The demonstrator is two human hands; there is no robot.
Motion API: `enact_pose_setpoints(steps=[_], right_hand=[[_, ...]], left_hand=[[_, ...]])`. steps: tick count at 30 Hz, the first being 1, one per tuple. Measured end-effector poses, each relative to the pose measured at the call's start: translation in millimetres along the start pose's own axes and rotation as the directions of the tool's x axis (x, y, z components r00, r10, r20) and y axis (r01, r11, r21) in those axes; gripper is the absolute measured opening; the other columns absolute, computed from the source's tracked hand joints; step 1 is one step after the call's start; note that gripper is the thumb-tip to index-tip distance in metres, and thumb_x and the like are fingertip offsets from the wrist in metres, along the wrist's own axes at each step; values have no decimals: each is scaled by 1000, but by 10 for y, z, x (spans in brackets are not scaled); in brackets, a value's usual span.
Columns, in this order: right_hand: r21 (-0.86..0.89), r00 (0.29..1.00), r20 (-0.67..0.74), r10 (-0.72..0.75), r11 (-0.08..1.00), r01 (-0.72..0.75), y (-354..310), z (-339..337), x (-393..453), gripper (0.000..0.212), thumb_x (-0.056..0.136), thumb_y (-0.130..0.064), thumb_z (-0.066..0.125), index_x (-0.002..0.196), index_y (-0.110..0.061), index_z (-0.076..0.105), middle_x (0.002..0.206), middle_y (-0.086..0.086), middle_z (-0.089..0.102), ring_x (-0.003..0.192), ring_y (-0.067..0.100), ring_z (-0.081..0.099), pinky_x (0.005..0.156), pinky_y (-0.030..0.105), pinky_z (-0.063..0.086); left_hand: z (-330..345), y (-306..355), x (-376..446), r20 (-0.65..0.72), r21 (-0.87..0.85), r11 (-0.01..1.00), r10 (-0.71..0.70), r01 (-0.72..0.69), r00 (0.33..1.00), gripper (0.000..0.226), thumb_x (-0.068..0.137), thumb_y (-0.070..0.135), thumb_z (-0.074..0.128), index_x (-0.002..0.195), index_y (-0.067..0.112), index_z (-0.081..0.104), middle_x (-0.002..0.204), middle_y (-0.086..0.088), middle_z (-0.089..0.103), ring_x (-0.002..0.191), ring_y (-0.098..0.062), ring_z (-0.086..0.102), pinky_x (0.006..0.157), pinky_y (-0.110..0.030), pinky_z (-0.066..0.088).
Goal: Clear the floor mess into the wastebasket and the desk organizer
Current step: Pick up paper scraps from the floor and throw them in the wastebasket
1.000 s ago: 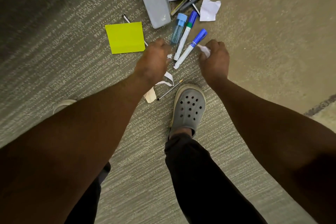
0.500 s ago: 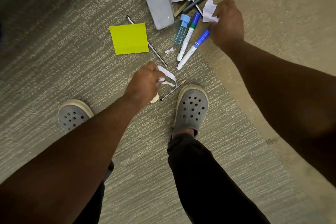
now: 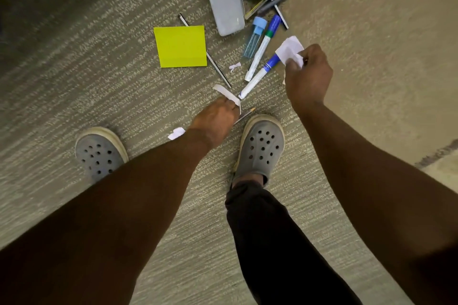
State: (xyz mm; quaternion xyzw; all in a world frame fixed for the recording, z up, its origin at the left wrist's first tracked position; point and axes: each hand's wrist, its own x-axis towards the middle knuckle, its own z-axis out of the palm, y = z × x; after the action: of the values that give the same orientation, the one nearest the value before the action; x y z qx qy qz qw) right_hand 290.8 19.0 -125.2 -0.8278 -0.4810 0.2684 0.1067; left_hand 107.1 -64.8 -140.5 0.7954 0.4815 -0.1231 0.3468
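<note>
A: What lies nearest us?

B: Our two grey clogs [image 3: 260,146] on the carpet [image 3: 74,82]. Just past them our left hand [image 3: 214,120] is clenched around a white paper strip [image 3: 226,93], and a small scrap [image 3: 176,133] pokes out beside the wrist.

A: And the right?

B: Our right hand [image 3: 307,77] pinches crumpled white paper [image 3: 288,51], lifted over a blue-capped marker [image 3: 260,75].

A: Further out?

B: A yellow sticky pad [image 3: 181,46], a thin black pen [image 3: 210,57], a clear case [image 3: 225,2], more pens and coloured paper towards the carpet's far edge. No wastebasket or organizer is in view.

A: What might go wrong?

B: We judge loosely bunched scraps could slip from either fist, and the tiny shred [image 3: 235,66] is easy to miss.
</note>
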Motion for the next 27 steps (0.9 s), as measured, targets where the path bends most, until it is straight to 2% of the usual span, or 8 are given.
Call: enact_pose_setpoints(steps=[2,4,8,11,14,19,23,27], right_hand=[[44,999,-19,32,999,-31,-5,-31,-104,10,82,-16,58,88,-8,56,92,12,66,75,16,51,62,19,27],[68,1000,-10,25,997,-25,-43,-59,-217,8,82,-14,58,88,-9,56,90,11,65,74,16,51,62,20,28],[69,978,170,-121,991,111,-189,-10,-436,12,83,-9,59,93,-14,54,89,3,62,73,16,53,61,19,30],[-71,896,402,-190,969,238,-354,139,-499,32,85,-6,57,111,-21,49,98,4,65,86,27,61,69,29,43],[-246,830,495,-255,875,416,-510,324,-467,55,85,-1,58,131,-25,40,117,12,61,101,35,61,77,41,50],[-423,790,530,-307,712,561,-646,541,-388,40,87,-1,57,122,-16,44,109,17,59,93,39,62,62,38,42],[-472,784,536,-312,660,585,-668,568,-384,37,85,4,55,118,-11,46,109,19,59,91,41,62,62,39,42],[-513,788,531,-311,622,592,-668,573,-369,34,85,4,54,117,-6,49,113,19,58,96,41,62,66,40,45]], left_hand=[[-40,-44,-24,-69,-186,973,-152,137,986,38,86,-6,55,122,6,59,117,-16,61,108,-30,55,92,-38,51],[-133,-133,-60,-154,-445,852,-375,274,914,25,81,-6,62,103,5,69,109,-17,67,100,-30,61,87,-33,51],[-411,-354,-231,-202,-677,670,-566,303,799,12,74,-5,70,82,3,73,92,-12,74,79,-18,65,70,-19,44],[-518,-577,-440,-190,-655,681,-568,327,801,7,76,-2,73,81,4,72,93,-11,74,80,-21,67,71,-21,46],[-502,-788,-664,-220,-551,750,-554,366,803,9,75,-4,71,81,3,72,94,-15,73,84,-28,68,74,-23,45],[-277,-866,-909,-86,-461,797,-478,391,874,16,74,-8,68,86,1,74,95,-20,69,86,-34,64,78,-28,43],[-69,-766,-1011,-10,-468,787,-460,403,888,17,77,-6,69,91,2,74,101,-20,66,89,-35,64,80,-37,51],[151,-564,-1069,48,-399,818,-432,414,900,38,84,-6,61,120,7,65,125,-17,56,107,-32,58,92,-40,51]])
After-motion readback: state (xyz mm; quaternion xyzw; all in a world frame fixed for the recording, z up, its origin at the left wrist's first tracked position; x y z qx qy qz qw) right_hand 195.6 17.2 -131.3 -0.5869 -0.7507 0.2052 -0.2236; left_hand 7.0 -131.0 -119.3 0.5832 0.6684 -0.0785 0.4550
